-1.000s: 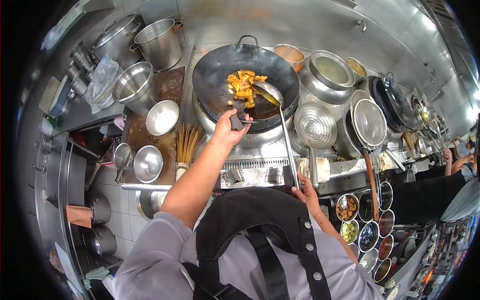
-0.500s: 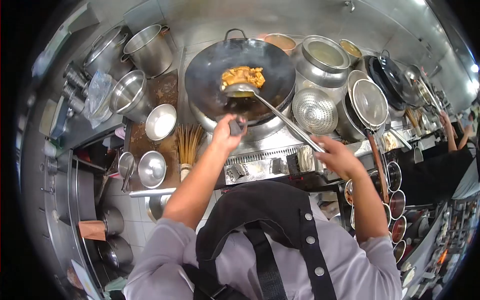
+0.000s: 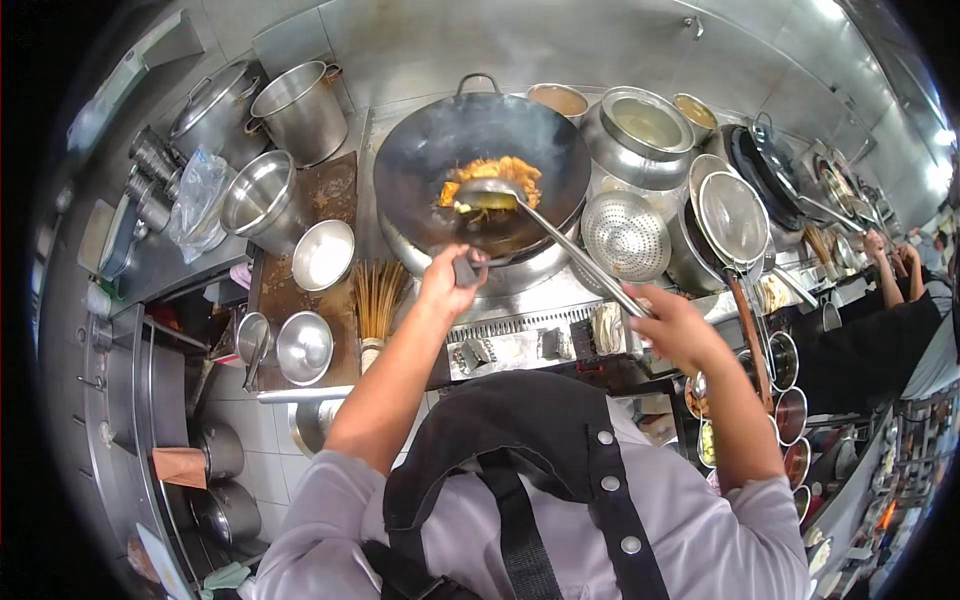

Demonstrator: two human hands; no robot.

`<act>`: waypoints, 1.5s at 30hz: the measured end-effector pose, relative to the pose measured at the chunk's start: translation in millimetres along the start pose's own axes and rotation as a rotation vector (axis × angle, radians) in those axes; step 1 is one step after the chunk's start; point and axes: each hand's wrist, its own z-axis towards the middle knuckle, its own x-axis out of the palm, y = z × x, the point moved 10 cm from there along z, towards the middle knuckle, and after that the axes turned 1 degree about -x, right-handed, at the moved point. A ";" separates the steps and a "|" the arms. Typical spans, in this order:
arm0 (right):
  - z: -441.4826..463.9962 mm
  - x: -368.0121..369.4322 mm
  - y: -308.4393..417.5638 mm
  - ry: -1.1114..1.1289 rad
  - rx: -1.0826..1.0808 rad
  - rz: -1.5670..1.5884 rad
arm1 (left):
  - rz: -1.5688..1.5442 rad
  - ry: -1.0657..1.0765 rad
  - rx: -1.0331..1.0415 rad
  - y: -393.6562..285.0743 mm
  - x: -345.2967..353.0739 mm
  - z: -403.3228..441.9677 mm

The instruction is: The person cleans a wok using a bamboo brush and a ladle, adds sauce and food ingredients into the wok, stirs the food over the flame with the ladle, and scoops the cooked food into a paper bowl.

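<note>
A large dark wok (image 3: 420, 150) sits on the burner in front of me, with faint steam over it. Its near handle is gripped by my left hand (image 3: 450, 285), with a dark grey pad or folded cloth (image 3: 466, 270) between palm and metal. My right hand (image 3: 672, 325) is closed around the long handle of a steel ladle (image 3: 575, 250). The ladle's bowl lies inside the wok, against the near side of a heap of golden-brown food (image 3: 512, 172). What kind of food this is I cannot make out.
Right of the wok are a perforated skimmer (image 3: 626, 238), a lidless steel pot (image 3: 645, 160) and a mesh strainer (image 3: 734, 217). On the left stand a bamboo brush (image 3: 378, 305), steel bowls (image 3: 323, 255) and tall stockpots (image 3: 300, 112). Another person's arms (image 3: 880, 265) show at far right.
The ladle's bowl has shifted slightly right, and the food is spread more to the right around it. More steam rises. My left hand still holds the wok's handle.
</note>
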 end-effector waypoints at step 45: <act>-8.6 8.6 48.5 0.008 -0.037 0.706 | 0.045 -0.107 0.088 -33.2 28.0 -73.2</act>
